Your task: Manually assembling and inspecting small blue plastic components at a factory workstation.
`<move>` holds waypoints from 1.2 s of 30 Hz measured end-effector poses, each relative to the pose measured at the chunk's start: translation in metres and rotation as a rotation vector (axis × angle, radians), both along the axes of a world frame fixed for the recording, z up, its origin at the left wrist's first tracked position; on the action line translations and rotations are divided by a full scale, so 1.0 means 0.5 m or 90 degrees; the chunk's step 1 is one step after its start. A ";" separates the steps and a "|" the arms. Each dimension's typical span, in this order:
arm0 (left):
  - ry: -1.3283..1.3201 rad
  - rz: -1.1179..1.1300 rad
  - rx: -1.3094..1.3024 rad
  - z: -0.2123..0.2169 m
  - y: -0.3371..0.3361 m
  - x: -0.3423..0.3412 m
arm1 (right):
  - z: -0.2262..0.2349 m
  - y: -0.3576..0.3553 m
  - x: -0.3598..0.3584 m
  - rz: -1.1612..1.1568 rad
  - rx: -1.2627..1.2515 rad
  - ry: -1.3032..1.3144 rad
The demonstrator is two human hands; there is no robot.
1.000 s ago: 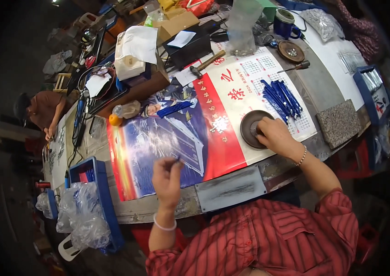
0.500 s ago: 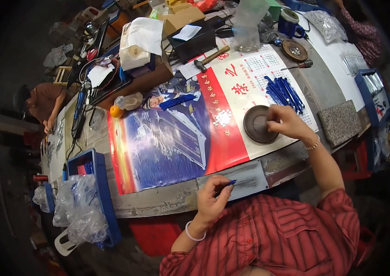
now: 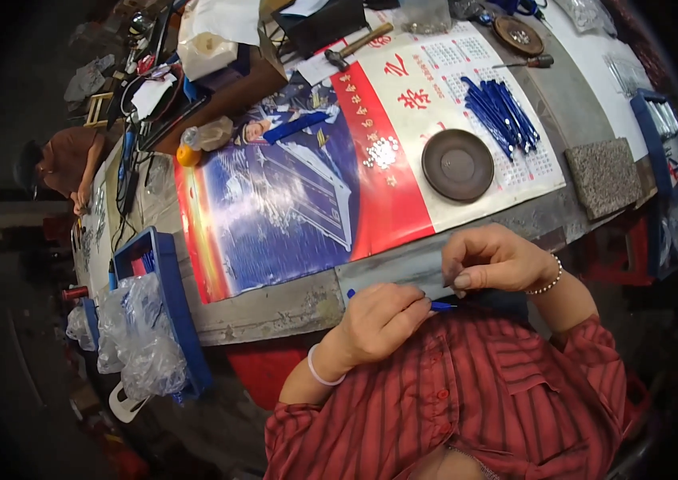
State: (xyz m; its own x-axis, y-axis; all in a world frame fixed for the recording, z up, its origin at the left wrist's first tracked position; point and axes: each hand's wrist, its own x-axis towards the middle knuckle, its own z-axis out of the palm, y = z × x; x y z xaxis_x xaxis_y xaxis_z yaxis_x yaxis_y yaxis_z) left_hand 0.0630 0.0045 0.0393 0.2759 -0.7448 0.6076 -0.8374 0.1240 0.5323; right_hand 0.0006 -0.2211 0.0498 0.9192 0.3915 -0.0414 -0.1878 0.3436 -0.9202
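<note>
Close to my body, at the table's front edge, my left hand [image 3: 381,322] is closed around a slim blue pen-like stick [image 3: 441,306]. One end pokes out on each side of the fingers, and the right end narrows to a thin tip. Just above that tip my right hand [image 3: 489,260] is pinched, thumb against fingers; whatever it holds is too small to make out. Under both hands lies a pale grey plate [image 3: 359,274] with dark smudges. Beyond them sits a round brown dish [image 3: 476,189], with several more blue sticks [image 3: 501,116] bundled behind it.
A poster [image 3: 275,224] covers the table, bearing small shiny pieces [image 3: 381,152], a hammer [image 3: 359,45] and an orange [image 3: 188,155]. A speckled stone block [image 3: 603,178] lies right. Left, a blue crate [image 3: 175,320] holds plastic bags. Another person [image 3: 71,164] sits far left.
My right hand has left the brown dish and come down toward me, beside the blue stick. My left hand has turned over the stick, now level. The view has shifted slightly.
</note>
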 end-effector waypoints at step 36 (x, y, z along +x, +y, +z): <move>0.088 0.057 0.077 -0.035 0.039 0.010 | 0.040 0.114 0.002 -0.023 -0.859 -0.755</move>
State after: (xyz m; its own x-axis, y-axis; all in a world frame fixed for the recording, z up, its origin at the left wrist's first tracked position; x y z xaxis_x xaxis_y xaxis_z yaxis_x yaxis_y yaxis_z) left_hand 0.0678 0.0239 0.0216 0.4187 -0.7789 0.4669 -0.7604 -0.0196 0.6492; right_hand 0.0018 -0.1642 0.0696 0.6995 0.6296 0.3380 0.7025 -0.6925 -0.1641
